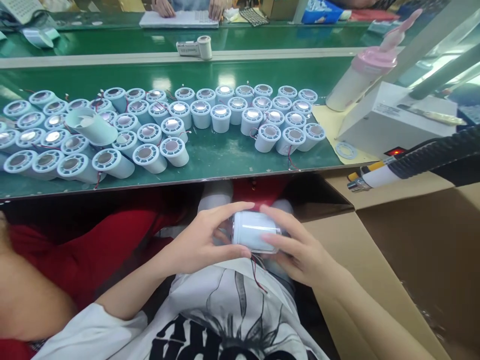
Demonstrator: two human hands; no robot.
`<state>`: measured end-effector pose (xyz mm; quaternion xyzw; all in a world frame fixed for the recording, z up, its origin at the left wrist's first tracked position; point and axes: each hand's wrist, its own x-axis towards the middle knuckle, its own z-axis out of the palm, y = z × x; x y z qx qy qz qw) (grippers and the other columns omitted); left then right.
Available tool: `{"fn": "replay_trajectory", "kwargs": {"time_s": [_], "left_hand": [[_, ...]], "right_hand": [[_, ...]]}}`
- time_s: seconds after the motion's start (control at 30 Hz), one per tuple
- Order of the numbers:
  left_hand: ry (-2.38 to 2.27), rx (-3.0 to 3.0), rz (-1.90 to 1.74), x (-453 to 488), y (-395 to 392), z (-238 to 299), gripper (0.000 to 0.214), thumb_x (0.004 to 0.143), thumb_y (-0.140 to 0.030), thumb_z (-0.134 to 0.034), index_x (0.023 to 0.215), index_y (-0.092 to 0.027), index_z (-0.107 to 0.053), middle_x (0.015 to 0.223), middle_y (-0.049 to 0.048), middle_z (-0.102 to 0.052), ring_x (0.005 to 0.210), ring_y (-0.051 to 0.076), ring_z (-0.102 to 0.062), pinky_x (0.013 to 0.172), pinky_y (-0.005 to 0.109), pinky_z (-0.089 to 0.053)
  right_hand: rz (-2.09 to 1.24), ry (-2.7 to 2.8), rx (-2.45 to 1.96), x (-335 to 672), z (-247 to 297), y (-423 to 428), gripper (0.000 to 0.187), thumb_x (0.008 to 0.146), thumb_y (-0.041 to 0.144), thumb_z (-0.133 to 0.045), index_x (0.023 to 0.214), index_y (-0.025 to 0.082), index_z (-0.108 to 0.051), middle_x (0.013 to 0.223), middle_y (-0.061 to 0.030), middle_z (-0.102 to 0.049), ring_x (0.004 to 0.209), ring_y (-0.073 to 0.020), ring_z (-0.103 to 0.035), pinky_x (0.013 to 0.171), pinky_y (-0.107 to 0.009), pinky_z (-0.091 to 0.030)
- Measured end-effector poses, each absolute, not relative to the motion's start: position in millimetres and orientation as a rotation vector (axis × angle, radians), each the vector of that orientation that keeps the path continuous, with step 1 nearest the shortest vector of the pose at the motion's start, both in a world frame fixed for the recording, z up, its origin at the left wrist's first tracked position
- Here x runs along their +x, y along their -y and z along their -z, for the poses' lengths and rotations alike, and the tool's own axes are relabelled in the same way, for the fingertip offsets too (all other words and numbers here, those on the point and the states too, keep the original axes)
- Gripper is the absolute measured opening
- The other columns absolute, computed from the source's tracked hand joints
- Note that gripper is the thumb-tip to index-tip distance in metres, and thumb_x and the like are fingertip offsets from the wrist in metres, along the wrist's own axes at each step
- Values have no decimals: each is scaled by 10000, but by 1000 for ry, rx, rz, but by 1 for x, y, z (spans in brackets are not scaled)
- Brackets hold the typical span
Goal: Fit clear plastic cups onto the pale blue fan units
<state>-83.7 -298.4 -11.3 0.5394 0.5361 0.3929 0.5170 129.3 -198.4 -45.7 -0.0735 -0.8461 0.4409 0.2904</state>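
- Step in hand seems two-handed handling; left hand [198,237] and right hand [305,255] grasp a cylinder [253,230], fingers [225,211] curved round it, nearer than the bench [225,155];
- next move likely calls for keeping wires [256,277] clear;
- far, other cylinders [174,146] crowd the bench; right, box [330,260] and hose [431,156] limit elbow room.

The green counter [221,157] carries light-blue cylinders [149,158], mostly upright, crowded at the left and fewer toward the right. Farther back, 1 white device [194,48] sits at a pale strip [112,59]. At the right, 1 yellowish sheet [327,122] bears a flat ring [345,150] and a boxy grey unit [390,120], near a pink-topped bottle [352,82].
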Motion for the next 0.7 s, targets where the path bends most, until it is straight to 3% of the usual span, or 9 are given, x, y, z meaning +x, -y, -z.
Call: {"fn": "replay_trajectory", "kwargs": {"time_s": [0.07,0.17,0.23,0.4,0.53,0.63,0.7], "left_hand": [[-1271,1365,-935,-86,297,13,732,720,-335,-733,1373,-319,-404,1366,70,-502,1071,241,-604,827,312,-560],[-1191,1610,-946,-91,295,15,808,690,-292,-764,1396,-332,-374,1460,59,-404,1297,280,-430,1047,384,-418],[-1156,1695,-940,-92,294,16,770,719,-267,-742,1394,-341,-379,1467,47,-396,1338,261,-381,1100,389,-349],[-1173,1634,-891,-91,293,22,751,749,-278,-712,1406,-351,-355,1469,37,-394,1307,253,-433,1114,399,-329],[-1134,1415,-848,-84,294,33,719,769,-289,-689,1410,-304,-364,1483,64,-364,1329,286,-397,1086,433,-359],[-1094,1079,-780,-86,287,42,639,829,-334,-609,1413,-269,-359,1384,94,-500,1165,273,-570,942,422,-492],[-1134,1069,-740,-93,268,49,593,798,-382,-632,1355,-286,-450,1242,76,-627,1023,268,-651,837,383,-539]], "right_hand": [[-1209,2249,-247,129,44,199,571,828,130,-633,1309,388,-465,1444,-19,-408,1297,-211,-424,1030,-354,-423],[-1743,1969,-453,129,39,203,496,841,333,-636,1311,345,-476,1304,-60,-558,1100,-202,-598,845,-290,-544],[-1973,1784,-513,130,36,206,460,834,398,-630,1275,332,-520,1176,-49,-637,917,-174,-665,734,-260,-567],[-2046,1788,-725,135,36,206,442,763,310,-721,1190,327,-608,891,13,-694,694,-131,-645,707,-261,-553],[-2178,1661,-848,129,48,213,504,743,356,-727,1224,289,-590,1058,-25,-674,856,-179,-648,772,-297,-545],[-2274,1583,-833,129,58,215,537,821,483,-593,1302,254,-519,1143,-66,-639,830,-179,-657,705,-312,-556],[-2116,1739,-944,142,63,201,510,881,517,-465,1297,228,-528,1079,-75,-666,772,-164,-658,659,-295,-548]]}}
